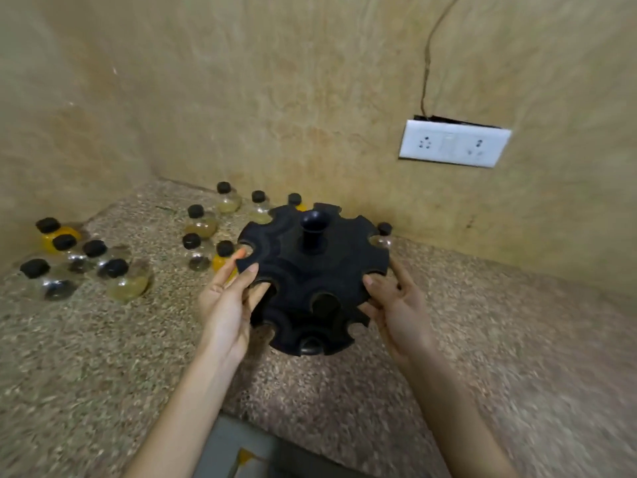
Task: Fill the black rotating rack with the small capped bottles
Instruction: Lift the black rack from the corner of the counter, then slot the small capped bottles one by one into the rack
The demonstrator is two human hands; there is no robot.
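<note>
The black rotating rack (312, 270) stands on the speckled counter in the middle of the view, with two tiers of round notches and a central knob; no bottle shows in its notches. My left hand (229, 305) grips its left rim, and my right hand (396, 305) grips its right rim. Small clear bottles with black caps stand on the counter to the left: one group at the far left (117, 277) and another just left of the rack (200, 224). Some hold yellow or orange contents. One bottle (383, 234) stands behind the rack's right side.
Tan walls meet in a corner behind the bottles. A white socket plate (453, 143) with a cable running up sits on the back wall at the right. The counter's front edge (262, 422) lies between my forearms.
</note>
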